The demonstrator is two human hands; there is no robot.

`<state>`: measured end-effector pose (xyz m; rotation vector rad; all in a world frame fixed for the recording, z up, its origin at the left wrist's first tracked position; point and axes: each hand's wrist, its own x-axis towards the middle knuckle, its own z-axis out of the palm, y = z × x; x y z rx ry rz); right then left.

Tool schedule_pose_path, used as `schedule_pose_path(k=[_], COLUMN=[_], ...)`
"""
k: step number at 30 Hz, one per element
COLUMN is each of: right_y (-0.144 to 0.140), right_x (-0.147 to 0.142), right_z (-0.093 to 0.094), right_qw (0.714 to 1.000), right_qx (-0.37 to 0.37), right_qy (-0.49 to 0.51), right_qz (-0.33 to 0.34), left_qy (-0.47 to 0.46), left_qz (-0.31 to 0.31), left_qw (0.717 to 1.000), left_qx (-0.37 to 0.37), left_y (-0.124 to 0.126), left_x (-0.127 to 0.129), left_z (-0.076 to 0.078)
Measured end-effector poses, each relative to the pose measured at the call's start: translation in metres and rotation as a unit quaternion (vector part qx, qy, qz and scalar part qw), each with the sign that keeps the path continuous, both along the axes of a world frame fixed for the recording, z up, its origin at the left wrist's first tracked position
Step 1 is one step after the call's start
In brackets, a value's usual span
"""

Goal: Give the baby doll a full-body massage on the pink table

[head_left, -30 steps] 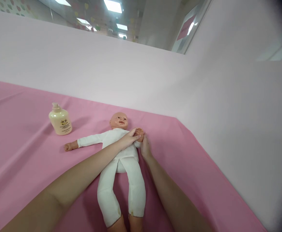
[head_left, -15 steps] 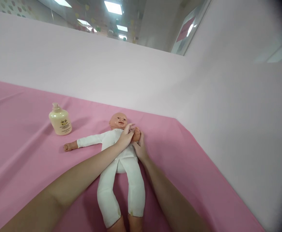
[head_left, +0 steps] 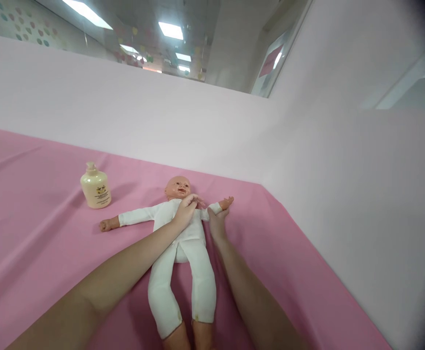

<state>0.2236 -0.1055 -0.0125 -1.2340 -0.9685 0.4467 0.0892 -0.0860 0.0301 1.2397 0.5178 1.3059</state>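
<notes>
Two bare forearms come in from the bottom edge, over a pink cloth-covered tabletop (head_left: 44, 233). A plastic baby doll in a white cloth suit (head_left: 186, 243) lies on its back along the middle of the tabletop, feet nearest the camera and cut off by the frame edge, legs slightly apart. Left forearm crosses over the doll's hip; left hand (head_left: 186, 210) rests on the doll's upper chest, fingers curled loosely, touching the suit, not clearly gripping. Right hand (head_left: 217, 222) sits just beside the doll's torso, closed around the white sleeve of the arm on that side; the doll's small hand sticks out past it. The doll's other arm lies straight out flat. Farther back, well apart from both hands, a cream pump bottle (head_left: 96, 187) stands upright. Behind the tabletop, a pale pink wall (head_left: 125, 121).
</notes>
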Motion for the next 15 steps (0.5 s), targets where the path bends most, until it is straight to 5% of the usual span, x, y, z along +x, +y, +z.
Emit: schedule_pose_path(k=[5, 10, 13, 15], right_y=[0.0, -0.005, -0.006, -0.004], right_x=[0.0, 0.003, 0.007, 0.01], right_z=[0.001, 0.005, 0.005, 0.003], right_qw=[0.999, 0.997, 0.995, 0.994], right_qx=[0.028, 0.05, 0.068, 0.069], right_qy=[-0.028, -0.027, -0.02, -0.008], right_qz=[-0.015, -0.042, -0.064, -0.082], left_qy=[-0.06, -0.089, -0.051, 0.066], left_qz=[-0.01, 0.033, 0.032, 0.054], left_qw=[0.994, 0.991, 0.996, 0.996], left_qx=[-0.088, -0.089, -0.071, 0.002], left_y=[0.001, -0.009, -0.029, -0.047], left_x=[-0.01, -0.031, -0.053, -0.072], left_z=[0.003, 0.001, -0.007, -0.016])
